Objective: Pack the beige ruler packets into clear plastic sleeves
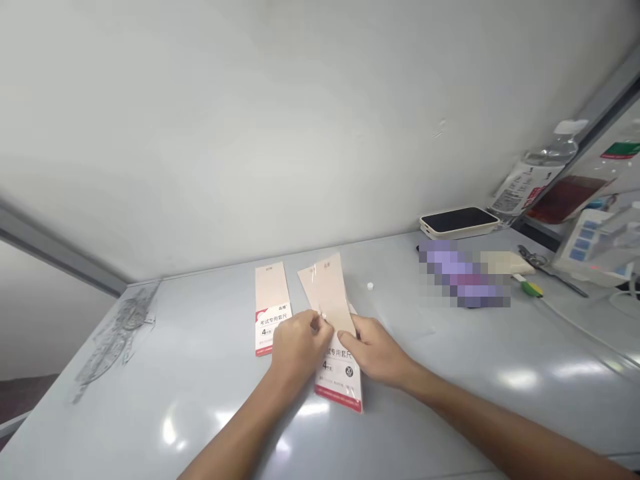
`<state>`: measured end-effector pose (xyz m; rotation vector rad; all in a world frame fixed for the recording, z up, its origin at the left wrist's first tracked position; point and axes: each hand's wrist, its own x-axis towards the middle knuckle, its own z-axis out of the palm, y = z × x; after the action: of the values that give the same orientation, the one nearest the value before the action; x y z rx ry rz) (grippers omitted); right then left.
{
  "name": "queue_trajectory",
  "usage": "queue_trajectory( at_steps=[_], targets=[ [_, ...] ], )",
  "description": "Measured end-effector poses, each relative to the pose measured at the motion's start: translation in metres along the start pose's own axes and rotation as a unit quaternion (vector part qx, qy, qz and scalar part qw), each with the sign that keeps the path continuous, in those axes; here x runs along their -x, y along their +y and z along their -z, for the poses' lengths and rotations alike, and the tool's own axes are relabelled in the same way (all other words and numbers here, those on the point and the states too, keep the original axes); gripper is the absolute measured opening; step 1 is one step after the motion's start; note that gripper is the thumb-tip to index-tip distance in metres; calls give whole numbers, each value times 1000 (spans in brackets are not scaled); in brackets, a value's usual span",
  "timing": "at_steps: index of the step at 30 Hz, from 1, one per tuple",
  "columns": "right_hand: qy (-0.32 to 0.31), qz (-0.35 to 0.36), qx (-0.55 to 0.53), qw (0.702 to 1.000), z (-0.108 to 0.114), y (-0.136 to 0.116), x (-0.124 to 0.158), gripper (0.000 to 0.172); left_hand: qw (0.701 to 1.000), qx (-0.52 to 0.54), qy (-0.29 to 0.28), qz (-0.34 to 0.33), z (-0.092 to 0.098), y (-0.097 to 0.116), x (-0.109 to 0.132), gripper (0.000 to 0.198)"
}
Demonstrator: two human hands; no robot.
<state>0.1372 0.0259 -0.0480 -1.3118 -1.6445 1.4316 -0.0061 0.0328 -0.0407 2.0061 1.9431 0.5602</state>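
Two cream-and-red packets of an exam ruler set lie in clear plastic sleeves. One packet [273, 307] lies flat on the table, left of my hands and untouched. The other packet [339, 380] is in both hands, with its cream top [326, 287] tilted to the right. My left hand [299, 347] pinches a small white tab at the packet's left edge. My right hand [375, 350] grips the packet's right side, its fingers pressing on the cream card. A small white cap [370, 286] lies just beyond my right hand.
A phone [457, 222] in a cream case lies against the wall, beside a plastic water bottle [530, 180]. To the right are a pixelated object [463, 273], scissors [533, 257] and a green-yellow item [531, 289]. The glossy grey table's edge [100, 333] falls away at left.
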Motion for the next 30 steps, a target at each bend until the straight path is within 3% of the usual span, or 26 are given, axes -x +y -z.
queue_trajectory(
  at_steps=[5,11,17,20,24,27,30],
  targets=[
    [13,-4,-69,998,1,-6,1,22,995,95,-2,16,6,-7,-7,21],
    [33,5,-194,980,18,-11,-8,37,976,210,55,23,14,-14,-12,25],
    [28,32,-218,975,25,-7,-14,36,929,367,-36,-27,11,-10,-11,23],
    [7,33,-208,978,30,-9,-15,37,911,410,-41,-31,12,-8,-13,26],
    [36,32,-177,983,48,-12,-19,37,914,404,24,-14,20,-11,-18,28],
    [96,6,-118,988,69,-8,-25,38,929,363,43,51,32,-26,-26,33],
    [169,-49,24,984,91,6,-33,40,979,159,-3,130,46,-51,-36,29]
  ],
)
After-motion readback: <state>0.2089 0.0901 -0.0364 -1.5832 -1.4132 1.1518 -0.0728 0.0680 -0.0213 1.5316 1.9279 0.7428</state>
